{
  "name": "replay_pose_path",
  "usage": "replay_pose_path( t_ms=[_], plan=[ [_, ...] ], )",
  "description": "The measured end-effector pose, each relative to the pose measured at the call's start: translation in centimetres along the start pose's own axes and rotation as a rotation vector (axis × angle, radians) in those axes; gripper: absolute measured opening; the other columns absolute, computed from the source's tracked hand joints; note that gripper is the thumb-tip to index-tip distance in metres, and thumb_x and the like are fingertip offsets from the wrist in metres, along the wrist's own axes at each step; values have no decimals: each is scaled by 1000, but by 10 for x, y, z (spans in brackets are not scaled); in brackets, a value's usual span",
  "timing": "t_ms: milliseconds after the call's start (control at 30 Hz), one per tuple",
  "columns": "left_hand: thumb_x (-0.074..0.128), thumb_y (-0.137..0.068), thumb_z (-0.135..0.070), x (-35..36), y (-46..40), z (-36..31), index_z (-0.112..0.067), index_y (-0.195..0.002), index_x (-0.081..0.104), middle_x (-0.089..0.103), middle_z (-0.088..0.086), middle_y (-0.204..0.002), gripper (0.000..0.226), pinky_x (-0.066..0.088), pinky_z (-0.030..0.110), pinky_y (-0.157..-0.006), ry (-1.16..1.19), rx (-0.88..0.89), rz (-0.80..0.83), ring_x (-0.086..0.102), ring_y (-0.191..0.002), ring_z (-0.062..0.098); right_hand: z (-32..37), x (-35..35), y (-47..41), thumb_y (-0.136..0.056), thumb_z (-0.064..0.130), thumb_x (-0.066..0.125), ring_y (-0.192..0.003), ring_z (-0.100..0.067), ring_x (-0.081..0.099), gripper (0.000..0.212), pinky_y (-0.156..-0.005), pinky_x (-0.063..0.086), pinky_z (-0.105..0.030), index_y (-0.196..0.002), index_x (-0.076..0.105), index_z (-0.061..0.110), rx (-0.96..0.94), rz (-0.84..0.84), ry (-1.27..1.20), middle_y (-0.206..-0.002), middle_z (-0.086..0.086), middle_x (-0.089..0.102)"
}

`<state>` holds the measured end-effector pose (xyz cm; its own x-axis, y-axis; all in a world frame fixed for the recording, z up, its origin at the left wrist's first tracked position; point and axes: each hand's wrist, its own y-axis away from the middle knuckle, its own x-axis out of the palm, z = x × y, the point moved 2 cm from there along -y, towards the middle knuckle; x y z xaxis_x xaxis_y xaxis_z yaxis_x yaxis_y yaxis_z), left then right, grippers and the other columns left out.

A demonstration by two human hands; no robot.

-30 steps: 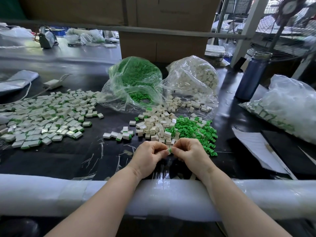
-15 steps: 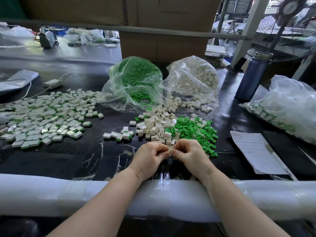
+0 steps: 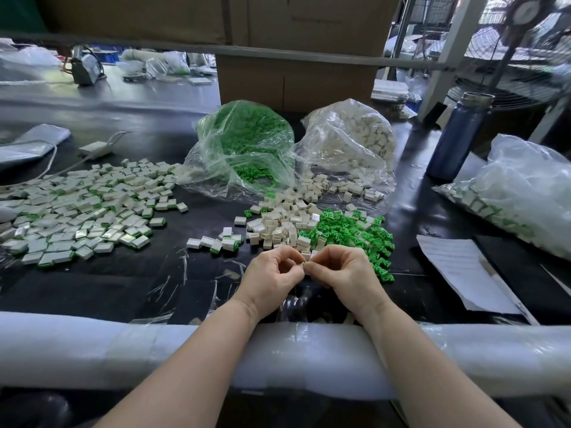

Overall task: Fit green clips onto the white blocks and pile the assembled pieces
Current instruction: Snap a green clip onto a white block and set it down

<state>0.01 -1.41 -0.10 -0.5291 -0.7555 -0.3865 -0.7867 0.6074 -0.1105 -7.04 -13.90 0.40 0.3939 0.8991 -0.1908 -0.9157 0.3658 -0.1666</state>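
Near the desk's (image 3: 129,282) front edge, both hands' fingers (image 3: 295,263) are pinching one green clip (image 3: 304,264) together, close to the loose piles for easy reach.

A blue bottle (image 3: 457,137) stands at the right by a fan (image 3: 506,72). Paper (image 3: 463,270) lies near the table's (image 3: 92,285) front edge, a white charger (image 3: 94,148) far left, cardboard boxes (image 3: 296,57) behind
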Motion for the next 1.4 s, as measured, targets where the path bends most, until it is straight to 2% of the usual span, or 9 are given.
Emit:
replay_pose_path(
  t_ms=[100,233,300,367,433,600,833,1000,1400],
  plan=[
    [60,-83,-8,0,1,-1,-20,-79,63,57,2,-68,14,45,30,-65,45,-2,18,49,-64,14,0,-1,-1,-84,6,64,-49,-6,48,14,-50,42,-19,-71,63,6,-1,-32,-37,-55,2,56],
    [58,-86,-5,-1,2,-7,-22,-80,63,53,2,-71,19,41,21,-58,150,33,41,45,-58,6,-1,2,-1,-90,10,57,-62,-10,54,7,-57,49,-24,-87,63,9,13,-20,-41,-72,-2,60],
    [59,-87,-4,-1,3,-9,-19,-84,62,53,3,-86,15,44,14,-60,145,60,42,48,-60,2,0,5,-1,-92,15,54,-67,-7,57,12,-62,50,-23,-87,64,14,19,47,-3,-75,2,62],
    [60,-87,-6,0,3,-10,-13,-88,63,48,8,-105,8,47,12,-67,157,70,53,52,-70,9,1,7,0,-94,18,51,-64,-4,56,19,-62,48,-20,-80,64,17,18,112,20,-69,6,61],
    [60,-87,-6,0,3,-11,-13,-89,63,44,10,-112,8,45,9,-68,135,75,58,47,-70,13,1,6,0,-93,18,51,-61,-3,56,23,-61,47,-18,-76,65,17,24,146,15,-64,5,60],
    [59,-87,-5,0,4,-12,-15,-91,63,43,8,-112,12,42,9,-67,72,90,84,41,-67,12,-2,4,-2,-90,14,56,-59,-5,59,13,-60,48,-18,-84,66,7,61,158,-35,-65,-2,62],
    [60,-85,-1,1,4,-11,-20,-87,63,44,7,-108,20,40,8,-67,68,104,89,42,-68,11,-5,6,-2,-91,12,55,-59,-3,54,12,-58,44,-15,-86,65,12,64,215,-88,-67,-1,60],
    [61,-84,-1,1,5,-12,-23,-83,62,44,7,-108,23,40,7,-69,75,112,97,42,-67,8,-5,5,-2,-91,12,55,-64,-8,52,11,-59,44,-16,-88,66,10,59,227,-89,-74,-7,59],
    [62,-84,-2,3,5,-12,-18,-83,59,43,8,-108,16,41,8,-71,18,122,144,44,-70,11,-3,3,-2,-88,6,56,-47,-2,47,17,-48,39,-13,-79,70,6,85,195,-166,-54,4,59]
  ],
)
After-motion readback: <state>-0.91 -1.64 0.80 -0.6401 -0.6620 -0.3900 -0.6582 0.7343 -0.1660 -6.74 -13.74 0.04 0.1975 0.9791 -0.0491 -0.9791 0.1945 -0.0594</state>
